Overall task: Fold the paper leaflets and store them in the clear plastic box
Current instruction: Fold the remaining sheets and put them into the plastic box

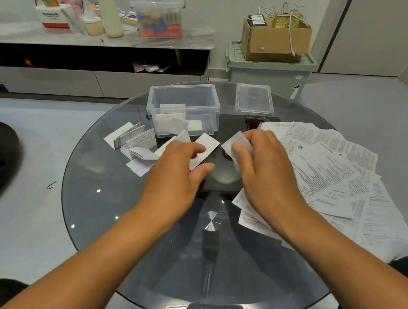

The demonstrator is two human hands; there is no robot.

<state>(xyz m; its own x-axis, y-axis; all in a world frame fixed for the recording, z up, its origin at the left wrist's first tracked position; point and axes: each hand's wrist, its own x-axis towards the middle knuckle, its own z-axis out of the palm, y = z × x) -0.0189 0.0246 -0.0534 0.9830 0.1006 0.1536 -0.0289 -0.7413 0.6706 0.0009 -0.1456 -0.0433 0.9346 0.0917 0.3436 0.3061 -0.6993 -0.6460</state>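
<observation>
The left hand (181, 167) pinches 1 small white folded leaflet (205, 146) and the right hand (263, 162) pinches another (235, 145), likely to store both in the clear plastic box (213, 107) at 12 o'clock on the round glass desk (131, 240).

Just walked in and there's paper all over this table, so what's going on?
A person is folding printed paper leaflets at a round dark glass table. The left hand holds a small folded white slip; the right hand pinches another folded piece. A few folded ones already sit in the open clear plastic box, more lie beside it, and unfolded sheets wait on the right.
</observation>
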